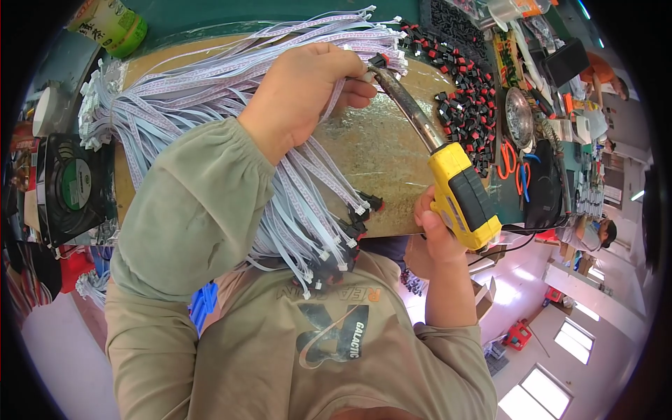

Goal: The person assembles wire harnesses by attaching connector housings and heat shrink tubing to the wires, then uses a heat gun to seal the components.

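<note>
My left hand [304,87] is over the brown work board [399,185], fingers pinched on the end of a white ribbon cable [334,99]. At those fingertips sits a small black-and-red switch [379,60]. My right hand [439,231] grips a yellow-and-black soldering gun [458,189] by its handle. Its dark metal tip reaches the switch beside my left fingertips; whether they touch, I cannot tell. Beneath my left forearm lie ribbon cables [290,203] with white connectors, and dark pieces [360,217] are at some near ends. A large bundle of similar cables [182,91] spreads behind.
Loose black-and-red switches [467,115] are heaped at the right. Orange-handled scissors [507,159], a round metal dish [519,115] and a dark pouch [544,189] lie beyond them. A black fan [70,183] stands at left, a green cup [115,31] at far left. A power cord [514,246] hangs near the gun.
</note>
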